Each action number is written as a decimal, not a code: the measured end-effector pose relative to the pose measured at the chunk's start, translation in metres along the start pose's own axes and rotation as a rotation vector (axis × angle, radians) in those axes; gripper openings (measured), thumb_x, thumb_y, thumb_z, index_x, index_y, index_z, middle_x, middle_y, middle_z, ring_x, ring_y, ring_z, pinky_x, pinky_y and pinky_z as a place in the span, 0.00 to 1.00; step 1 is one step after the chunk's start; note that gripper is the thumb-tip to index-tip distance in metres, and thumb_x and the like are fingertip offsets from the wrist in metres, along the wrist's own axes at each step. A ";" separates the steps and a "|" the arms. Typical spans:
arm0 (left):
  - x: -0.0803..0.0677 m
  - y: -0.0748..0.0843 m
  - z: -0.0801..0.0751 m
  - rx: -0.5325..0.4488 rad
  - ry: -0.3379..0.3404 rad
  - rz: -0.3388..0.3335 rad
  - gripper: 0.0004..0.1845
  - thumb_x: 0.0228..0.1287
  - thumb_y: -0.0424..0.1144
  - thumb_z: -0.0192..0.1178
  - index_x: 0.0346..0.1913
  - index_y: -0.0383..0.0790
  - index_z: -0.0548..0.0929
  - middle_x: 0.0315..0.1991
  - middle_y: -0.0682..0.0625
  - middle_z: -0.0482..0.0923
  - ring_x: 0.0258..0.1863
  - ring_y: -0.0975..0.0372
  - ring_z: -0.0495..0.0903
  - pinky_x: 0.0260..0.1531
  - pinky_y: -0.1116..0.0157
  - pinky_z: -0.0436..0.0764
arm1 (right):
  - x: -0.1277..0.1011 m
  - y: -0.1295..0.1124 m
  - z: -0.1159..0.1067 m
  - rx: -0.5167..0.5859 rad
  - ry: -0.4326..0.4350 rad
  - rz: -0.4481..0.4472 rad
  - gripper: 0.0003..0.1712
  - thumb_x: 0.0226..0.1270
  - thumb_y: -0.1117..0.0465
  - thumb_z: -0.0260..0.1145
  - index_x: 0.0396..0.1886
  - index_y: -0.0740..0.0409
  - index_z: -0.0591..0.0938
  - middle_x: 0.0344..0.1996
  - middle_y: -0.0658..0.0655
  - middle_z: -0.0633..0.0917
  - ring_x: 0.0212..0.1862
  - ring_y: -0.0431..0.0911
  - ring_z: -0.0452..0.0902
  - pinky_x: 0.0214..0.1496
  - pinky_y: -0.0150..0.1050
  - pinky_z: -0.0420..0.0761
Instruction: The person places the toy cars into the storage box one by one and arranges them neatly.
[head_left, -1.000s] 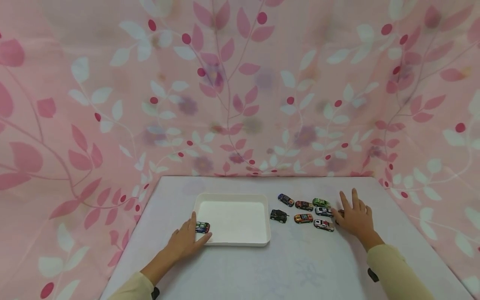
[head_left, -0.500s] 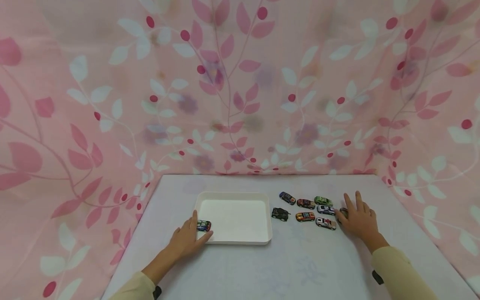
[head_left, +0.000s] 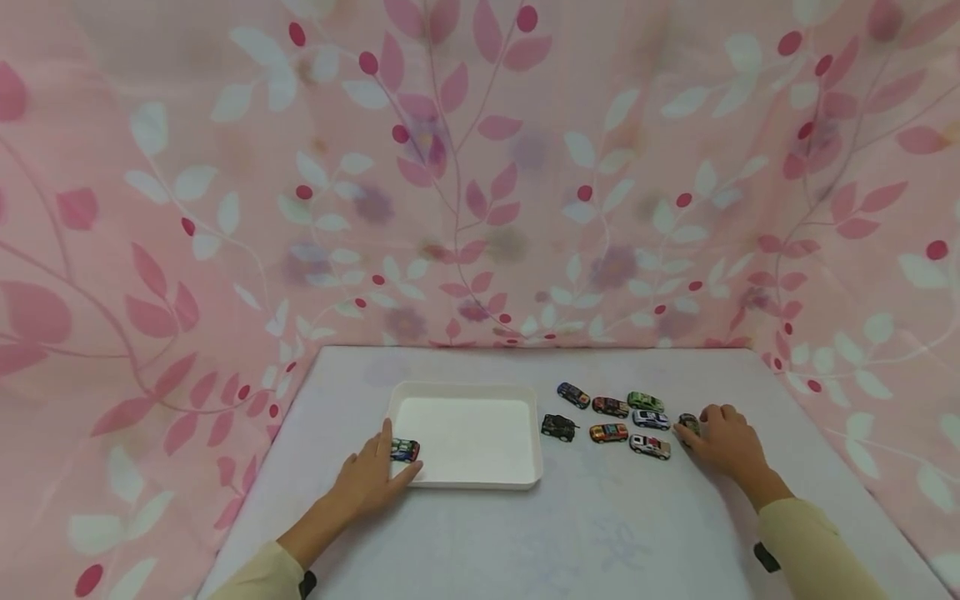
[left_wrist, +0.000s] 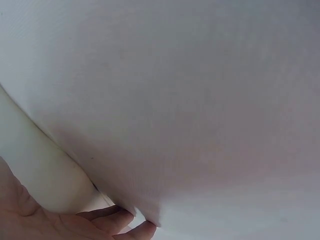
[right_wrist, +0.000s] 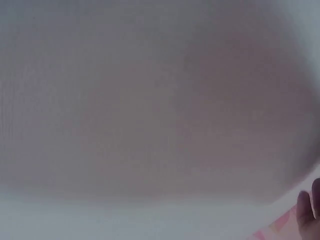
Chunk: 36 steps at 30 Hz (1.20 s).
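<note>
My left hand rests against the left end of a shallow white tray, fingers straight along its side and thumb over the near-left corner. A green-and-blue toy car lies inside the tray between that thumb and index finger. On the right, my right hand holds a dark toy car on the table between thumb and curled fingers. In the left wrist view, fingers of the left hand show at the bottom beside the tray. Right-hand fingers appear at the right wrist view's lower right.
Between tray and right hand several toy cars lie loosely grouped: a blue one, a green one, an orange one, a white-and-red one. A black toy vehicle sits beside the tray. Pink floral cloth hangs behind the white table.
The raised, spread fingers of my right hand have curled down beside the dark toy car, showing more of it. My left hand and the tray stay where they were.
</note>
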<state>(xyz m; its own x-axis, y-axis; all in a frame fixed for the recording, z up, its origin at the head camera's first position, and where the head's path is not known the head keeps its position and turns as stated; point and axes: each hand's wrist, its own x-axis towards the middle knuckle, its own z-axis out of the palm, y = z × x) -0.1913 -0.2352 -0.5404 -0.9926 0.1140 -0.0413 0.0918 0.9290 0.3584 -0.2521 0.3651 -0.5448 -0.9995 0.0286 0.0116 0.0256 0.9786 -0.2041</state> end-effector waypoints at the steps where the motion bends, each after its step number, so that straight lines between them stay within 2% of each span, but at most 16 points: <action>1: 0.000 0.000 -0.002 0.003 0.001 -0.001 0.57 0.64 0.71 0.51 0.77 0.28 0.47 0.69 0.28 0.65 0.69 0.41 0.67 0.62 0.35 0.64 | 0.002 -0.001 -0.002 0.015 -0.015 0.000 0.44 0.65 0.31 0.59 0.46 0.73 0.73 0.42 0.73 0.74 0.41 0.63 0.71 0.41 0.59 0.76; 4: 0.002 -0.002 -0.006 0.000 -0.002 -0.009 0.58 0.63 0.71 0.51 0.77 0.28 0.46 0.69 0.28 0.64 0.69 0.41 0.66 0.63 0.34 0.63 | 0.009 -0.005 -0.008 0.071 -0.079 0.019 0.40 0.68 0.34 0.59 0.47 0.73 0.72 0.40 0.71 0.74 0.39 0.58 0.72 0.39 0.54 0.77; 9: 0.003 -0.004 -0.007 -0.009 -0.008 -0.017 0.58 0.63 0.72 0.51 0.77 0.28 0.45 0.70 0.29 0.64 0.70 0.41 0.66 0.64 0.34 0.62 | 0.020 -0.012 -0.012 0.100 -0.126 0.024 0.33 0.73 0.47 0.58 0.54 0.77 0.71 0.44 0.74 0.76 0.44 0.62 0.74 0.48 0.60 0.77; 13: 0.003 -0.004 -0.003 -0.016 -0.001 -0.015 0.58 0.63 0.72 0.51 0.78 0.29 0.46 0.70 0.29 0.64 0.70 0.41 0.66 0.63 0.35 0.63 | 0.026 -0.015 -0.012 0.089 -0.132 0.007 0.30 0.73 0.52 0.60 0.55 0.78 0.71 0.44 0.75 0.77 0.46 0.63 0.73 0.51 0.62 0.76; 20: 0.002 -0.003 0.000 -0.027 0.019 -0.009 0.57 0.63 0.71 0.52 0.77 0.29 0.47 0.69 0.29 0.65 0.69 0.41 0.66 0.63 0.34 0.63 | 0.026 -0.016 -0.009 0.075 -0.126 0.017 0.33 0.68 0.52 0.65 0.56 0.79 0.70 0.43 0.75 0.76 0.44 0.63 0.75 0.50 0.62 0.77; 26: -0.004 0.001 0.003 -0.016 0.000 -0.009 0.57 0.63 0.72 0.51 0.77 0.29 0.48 0.69 0.29 0.65 0.69 0.41 0.67 0.62 0.34 0.64 | 0.014 -0.015 -0.006 0.057 -0.132 0.014 0.32 0.68 0.54 0.65 0.55 0.79 0.70 0.43 0.76 0.76 0.44 0.64 0.75 0.48 0.62 0.77; 33: -0.006 0.000 0.005 -0.013 0.018 -0.008 0.57 0.62 0.72 0.51 0.77 0.29 0.48 0.68 0.30 0.66 0.68 0.41 0.68 0.62 0.34 0.64 | 0.011 -0.016 -0.005 0.067 -0.132 0.018 0.31 0.68 0.55 0.65 0.56 0.79 0.70 0.42 0.75 0.76 0.43 0.63 0.75 0.48 0.62 0.77; 36: 0.002 0.001 0.005 -0.017 0.035 0.003 0.57 0.62 0.72 0.51 0.77 0.29 0.49 0.69 0.30 0.66 0.68 0.41 0.68 0.61 0.34 0.64 | 0.015 -0.015 -0.007 0.059 -0.120 0.025 0.32 0.68 0.54 0.65 0.55 0.80 0.70 0.42 0.75 0.75 0.42 0.63 0.75 0.47 0.61 0.78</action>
<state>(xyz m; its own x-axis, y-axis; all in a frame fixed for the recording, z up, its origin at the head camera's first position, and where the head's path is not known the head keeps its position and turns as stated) -0.1930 -0.2325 -0.5453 -0.9945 0.1041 -0.0079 0.0936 0.9226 0.3741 -0.2672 0.3521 -0.5345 -0.9936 0.0246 -0.1104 0.0528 0.9642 -0.2597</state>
